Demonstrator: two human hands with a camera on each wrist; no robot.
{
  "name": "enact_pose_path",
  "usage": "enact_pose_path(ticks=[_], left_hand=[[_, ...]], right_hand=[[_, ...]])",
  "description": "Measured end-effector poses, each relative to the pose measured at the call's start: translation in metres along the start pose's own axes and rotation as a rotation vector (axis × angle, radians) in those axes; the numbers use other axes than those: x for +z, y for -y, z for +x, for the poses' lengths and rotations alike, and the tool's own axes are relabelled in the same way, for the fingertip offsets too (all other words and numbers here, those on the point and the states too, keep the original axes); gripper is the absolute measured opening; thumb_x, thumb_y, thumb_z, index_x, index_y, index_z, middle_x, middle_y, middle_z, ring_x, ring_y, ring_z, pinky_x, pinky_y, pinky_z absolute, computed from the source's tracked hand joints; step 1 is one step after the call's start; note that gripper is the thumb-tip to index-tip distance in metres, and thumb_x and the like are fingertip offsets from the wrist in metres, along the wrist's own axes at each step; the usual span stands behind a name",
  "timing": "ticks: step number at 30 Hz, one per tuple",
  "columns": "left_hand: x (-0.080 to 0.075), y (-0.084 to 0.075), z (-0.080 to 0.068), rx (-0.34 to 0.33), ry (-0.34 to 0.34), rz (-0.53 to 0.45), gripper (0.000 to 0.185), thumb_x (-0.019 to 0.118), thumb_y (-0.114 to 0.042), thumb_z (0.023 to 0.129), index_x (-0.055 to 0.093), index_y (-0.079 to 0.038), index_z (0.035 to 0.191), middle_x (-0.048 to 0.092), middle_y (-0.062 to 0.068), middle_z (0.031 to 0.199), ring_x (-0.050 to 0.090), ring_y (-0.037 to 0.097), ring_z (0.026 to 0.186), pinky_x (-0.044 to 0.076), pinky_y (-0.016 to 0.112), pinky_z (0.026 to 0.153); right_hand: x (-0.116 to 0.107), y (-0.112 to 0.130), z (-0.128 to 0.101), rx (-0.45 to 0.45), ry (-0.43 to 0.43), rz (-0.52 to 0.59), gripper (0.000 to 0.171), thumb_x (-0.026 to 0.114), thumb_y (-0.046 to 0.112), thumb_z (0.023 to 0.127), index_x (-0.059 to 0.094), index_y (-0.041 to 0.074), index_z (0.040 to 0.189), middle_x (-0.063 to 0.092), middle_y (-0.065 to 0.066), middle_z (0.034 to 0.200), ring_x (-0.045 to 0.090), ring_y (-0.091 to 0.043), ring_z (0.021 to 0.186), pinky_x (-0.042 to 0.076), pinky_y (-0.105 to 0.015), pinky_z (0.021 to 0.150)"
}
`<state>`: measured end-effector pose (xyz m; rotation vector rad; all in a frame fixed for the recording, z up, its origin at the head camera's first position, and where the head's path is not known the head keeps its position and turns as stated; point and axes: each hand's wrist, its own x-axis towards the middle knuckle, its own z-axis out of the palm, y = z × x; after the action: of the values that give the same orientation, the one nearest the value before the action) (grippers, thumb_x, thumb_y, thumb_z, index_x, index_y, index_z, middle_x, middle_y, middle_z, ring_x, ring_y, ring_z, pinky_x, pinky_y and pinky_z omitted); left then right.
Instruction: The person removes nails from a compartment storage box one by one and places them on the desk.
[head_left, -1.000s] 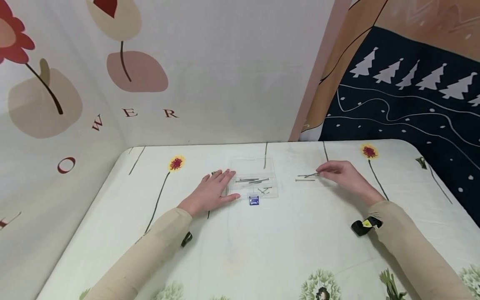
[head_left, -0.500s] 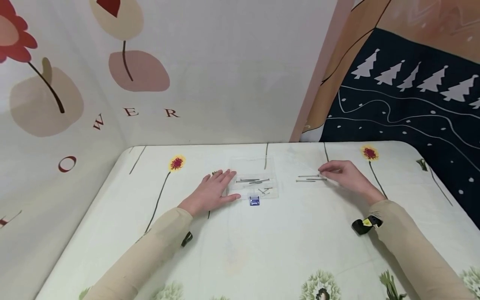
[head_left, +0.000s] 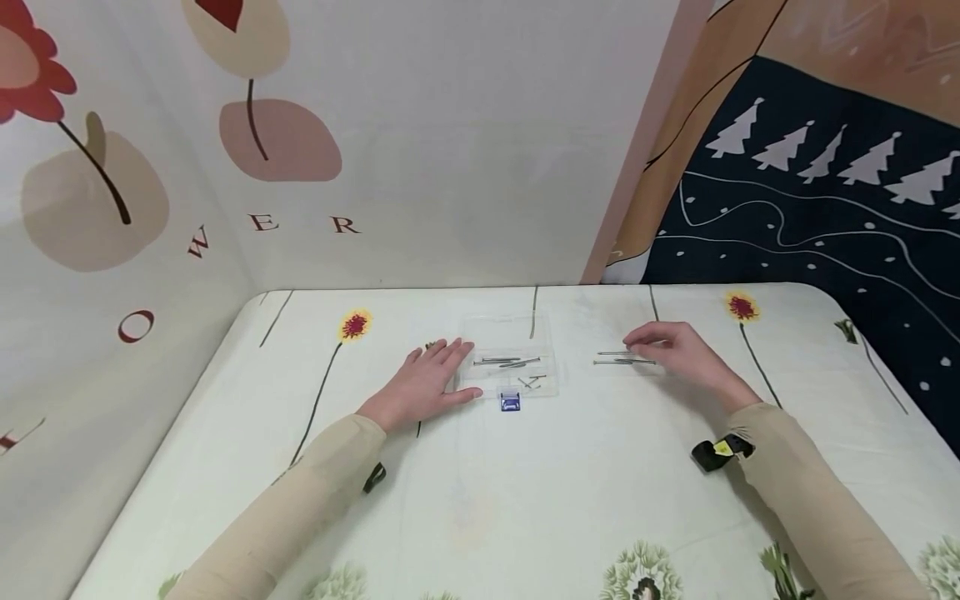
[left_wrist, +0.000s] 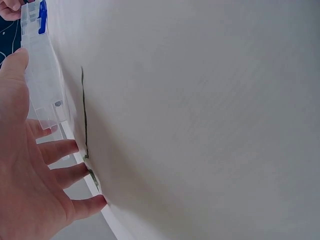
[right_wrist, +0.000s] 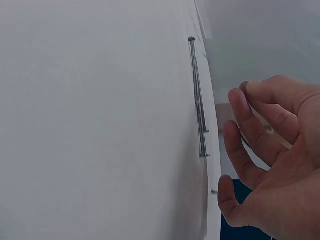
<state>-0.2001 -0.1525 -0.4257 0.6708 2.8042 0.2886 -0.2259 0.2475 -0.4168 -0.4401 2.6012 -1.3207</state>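
Note:
My left hand [head_left: 423,387] lies with spread fingers along the left side of a clear plastic compartment box [head_left: 553,389], its thumb at the front corner. The box's lid [head_left: 504,330] is folded back. Long nails [head_left: 495,361] lie in one compartment, smaller nails or screws [head_left: 531,383] in another near the blue latch [head_left: 510,402]. To the right, three long nails [head_left: 609,363] lie side by side on the table. My right hand [head_left: 678,354] hovers over them, fingers loosely bent and thumb and index tips close together. In the right wrist view no nail shows between the fingertips, and the nails [right_wrist: 197,90] lie apart from the hand.
A white flowered cloth [head_left: 525,500] covers the table. A printed light curtain [head_left: 450,167] hangs right behind its far edge, and a dark cloth with white trees [head_left: 795,208] hangs at the right. Black wrist straps [head_left: 712,456] sit at the sleeves.
One nail, slanted at the right fingertips earlier, now lies on the table beside the others. The right hand first drew back slightly, then moved left over the nails. The left hand stayed put.

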Motion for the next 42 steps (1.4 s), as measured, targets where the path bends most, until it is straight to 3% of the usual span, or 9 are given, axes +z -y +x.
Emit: enact_pose_path(ticks=[30, 42], left_hand=[[0.001, -0.001, 0.0, -0.011, -0.01, 0.019, 0.084, 0.049, -0.062, 0.092, 0.023, -0.012, 0.155, 0.024, 0.012, 0.157, 0.018, 0.034, 0.143, 0.016, 0.06, 0.11], [0.001, -0.001, 0.001, -0.007, -0.012, 0.016, 0.084, 0.05, -0.061, 0.093, 0.023, -0.011, 0.154, 0.024, 0.013, 0.157, 0.019, 0.035, 0.143, 0.016, 0.06, 0.11]], right_hand=[[0.033, 0.026, 0.015, -0.067, 0.03, 0.064, 0.02, 0.06, 0.009, 0.096, 0.069, 0.001, 0.112, 0.066, -0.013, 0.112, 0.057, -0.028, 0.108, 0.037, -0.052, 0.098], [0.051, 0.03, 0.022, -0.112, 0.06, 0.077, 0.019, 0.061, 0.005, 0.094, 0.07, 0.001, 0.11, 0.067, -0.01, 0.11, 0.059, -0.024, 0.103, 0.045, -0.044, 0.091]])
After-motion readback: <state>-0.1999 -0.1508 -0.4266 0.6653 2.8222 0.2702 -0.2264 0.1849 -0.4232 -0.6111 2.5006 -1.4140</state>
